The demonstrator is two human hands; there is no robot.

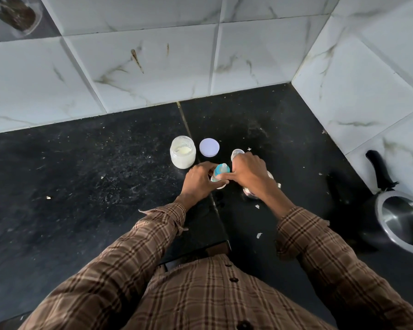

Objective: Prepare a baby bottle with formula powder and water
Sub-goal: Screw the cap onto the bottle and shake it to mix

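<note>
Both my hands meet at the baby bottle (218, 177), upright on the dark counter (81, 175): left hand (198, 179) wraps its body, right hand (248, 172) pinches the blue collar (221, 169). I judge I'm unscrewing or tightening; either needs a firm twist.

Black speckled countertop (81, 186) with open powder jar (183, 152), white lid (209, 147), baby bottle (220, 173), steel pot (401, 217).

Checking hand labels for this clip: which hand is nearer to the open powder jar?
Left. The left hand is just in front of the jar, slightly to its right; the right hand is farther right, past the bottle.
</note>
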